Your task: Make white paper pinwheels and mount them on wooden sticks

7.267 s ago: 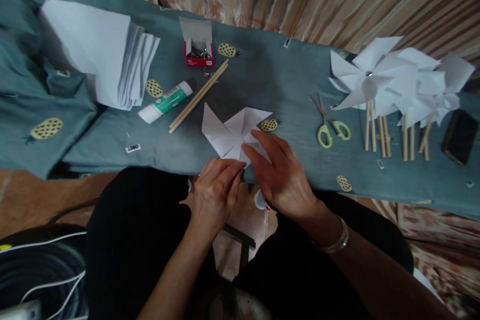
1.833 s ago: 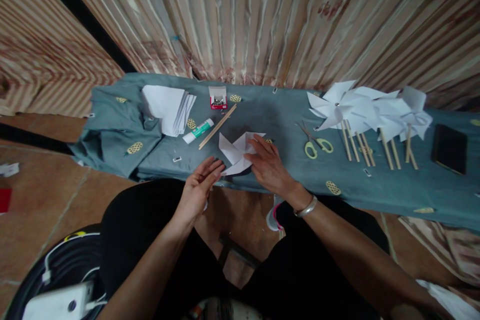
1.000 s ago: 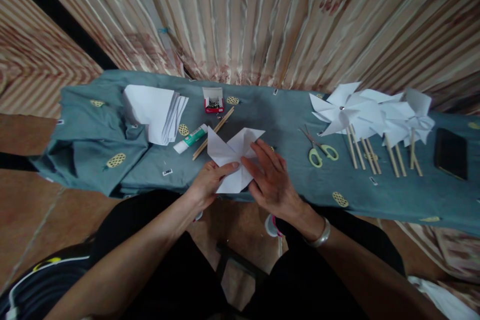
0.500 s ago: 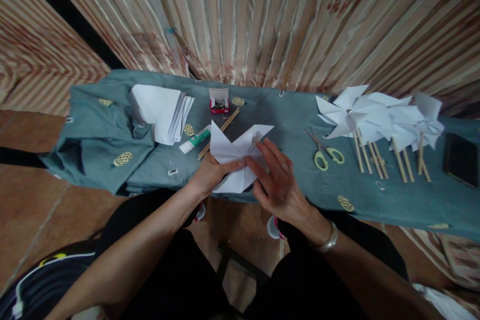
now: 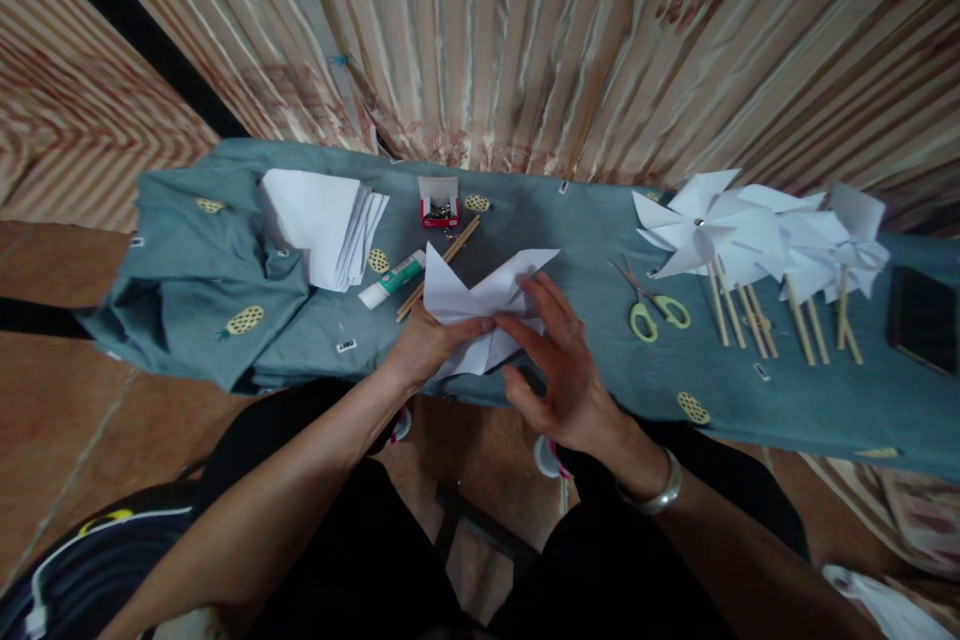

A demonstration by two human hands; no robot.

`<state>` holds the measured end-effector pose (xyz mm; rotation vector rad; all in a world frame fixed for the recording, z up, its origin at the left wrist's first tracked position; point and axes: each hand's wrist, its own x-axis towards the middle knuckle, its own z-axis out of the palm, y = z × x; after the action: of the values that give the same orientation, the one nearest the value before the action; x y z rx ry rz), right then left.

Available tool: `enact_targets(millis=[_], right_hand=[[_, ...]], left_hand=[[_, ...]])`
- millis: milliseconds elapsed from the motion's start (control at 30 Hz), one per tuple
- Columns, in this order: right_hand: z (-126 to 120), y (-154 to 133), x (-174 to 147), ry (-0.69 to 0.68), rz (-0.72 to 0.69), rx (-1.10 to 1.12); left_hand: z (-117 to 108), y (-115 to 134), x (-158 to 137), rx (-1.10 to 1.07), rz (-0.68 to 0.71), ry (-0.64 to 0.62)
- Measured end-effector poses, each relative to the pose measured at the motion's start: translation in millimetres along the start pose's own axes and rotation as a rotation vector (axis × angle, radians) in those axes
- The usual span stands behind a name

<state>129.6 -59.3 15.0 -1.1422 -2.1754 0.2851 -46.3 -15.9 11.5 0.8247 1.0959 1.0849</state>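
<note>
My left hand (image 5: pixel 422 345) pinches a white paper pinwheel (image 5: pixel 469 305), its thumb lying across the middle of the folds. The paper has pointed corners standing up at the far side and is held just above the cloth. My right hand (image 5: pixel 559 355) touches the same paper from the right; its index fingertip meets the left thumb near the centre, other fingers rest at the right flap, and its thumb stands apart below. Left of the pinwheel lie a glue stick (image 5: pixel 392 280) and wooden sticks (image 5: pixel 420 292). Behind is a small red box (image 5: pixel 439 212) of metal pins.
A stack of folded white paper (image 5: pixel 311 220) lies left on the green cloth (image 5: pixel 577 320). Green-handled scissors (image 5: pixel 645 305) are to the right. Beyond them are several paper pinwheels (image 5: pixel 701 225) on sticks and a dark phone (image 5: pixel 924 320). A curtain (image 5: pixel 510 50) hangs behind.
The pinwheel's near edge has tilted up and drawn back from the front, while its right corner reaches slightly farther right. The right thumb has spread away from the paper.
</note>
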Motion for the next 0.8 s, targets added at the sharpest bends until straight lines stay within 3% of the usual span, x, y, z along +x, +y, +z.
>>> enact_targets(millis=[567, 667, 800], right_hand=[[-7.7, -7.1, 15.5, 0.089, -0.013, -0.014], [-17.2, -2.5, 22.0, 0.144, 0.053, -0.022], [-22.4, 16.2, 27.4, 0.235, 0.248, 0.076]], left_hand=[[0.5, -1.5, 4.0, -0.060, 0.031, 0.103], [-1.5, 0.4, 7.3, -0.098, 0.038, 0.141], [0.3, 2.9, 7.0, -0.173, 0.021, 0.162]])
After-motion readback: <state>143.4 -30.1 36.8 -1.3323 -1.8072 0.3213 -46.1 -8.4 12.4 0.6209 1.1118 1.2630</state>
